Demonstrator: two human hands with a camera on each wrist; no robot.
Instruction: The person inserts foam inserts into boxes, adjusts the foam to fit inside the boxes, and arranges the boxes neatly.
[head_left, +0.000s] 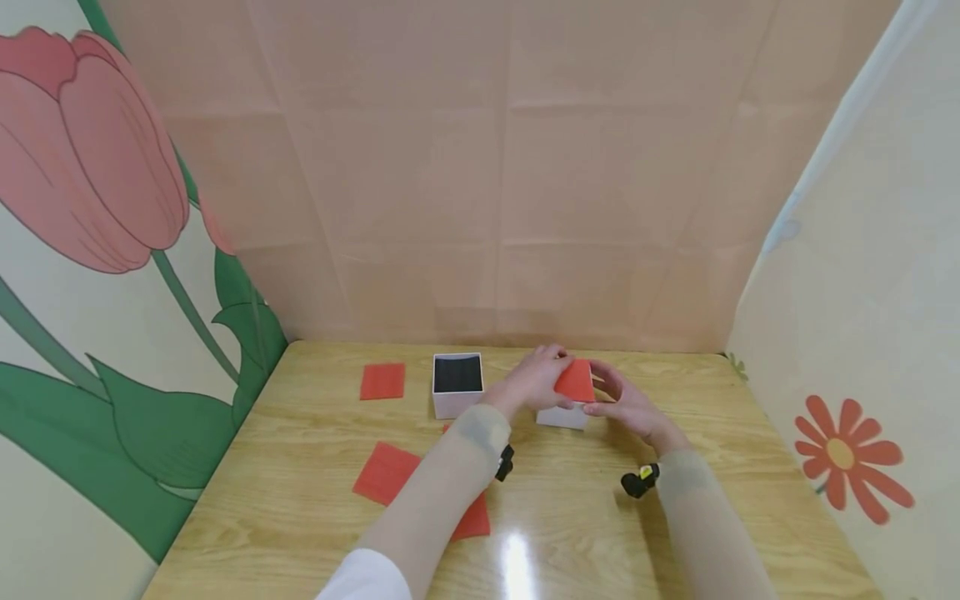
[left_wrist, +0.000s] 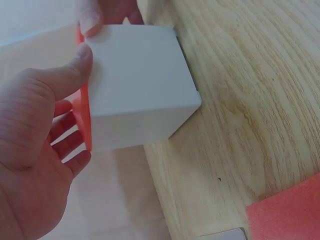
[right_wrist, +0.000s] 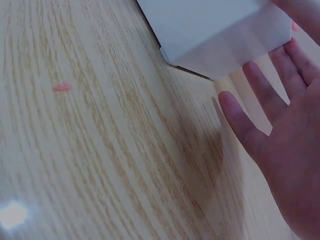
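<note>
A red square sheet [head_left: 575, 382] lies over the top of a small white box [head_left: 561, 417] that stands toward the back of the table. From the left side, my left hand [head_left: 536, 379] holds the sheet, its thumb at the front edge and its fingers curled around the far side. My right hand [head_left: 630, 408] spans the sheet's right side, with the thumb at the front. In the right wrist view, the fingers of that hand [right_wrist: 290, 135] reach along the side of the white box [right_wrist: 215, 35]; the little finger stands apart from it.
Left of the hands stands a white box with a black inside [head_left: 458, 375]. One red sheet [head_left: 382, 381] lies at the back left. Nearer are another red sheet [head_left: 384, 473] and a red piece [head_left: 474, 518], partly hidden by my left forearm. A pink wall [head_left: 495, 208] closes the back.
</note>
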